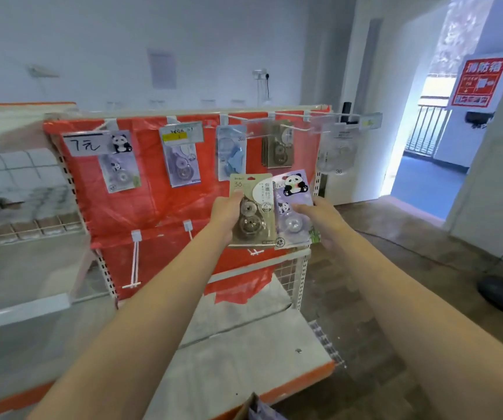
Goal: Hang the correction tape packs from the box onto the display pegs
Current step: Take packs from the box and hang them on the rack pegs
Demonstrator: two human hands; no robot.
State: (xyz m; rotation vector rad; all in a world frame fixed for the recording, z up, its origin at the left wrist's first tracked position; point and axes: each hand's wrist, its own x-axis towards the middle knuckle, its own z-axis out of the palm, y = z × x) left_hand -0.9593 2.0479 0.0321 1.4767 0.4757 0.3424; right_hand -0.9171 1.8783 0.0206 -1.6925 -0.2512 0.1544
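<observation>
Gripping a beige tape pack (251, 209), the left hand (227, 212) curls around its left edge. Just right, touching it, the right hand (324, 219) pinches a purple panda pack (294, 207). Both packs are held near the red display board (141, 204), below its far pegs (277, 128) where other packs hang.

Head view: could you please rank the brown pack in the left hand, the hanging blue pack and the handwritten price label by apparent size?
1. Brown pack, largest, though nearest the camera.
2. Blue pack.
3. Price label, smallest, but close to the blue pack.
</observation>
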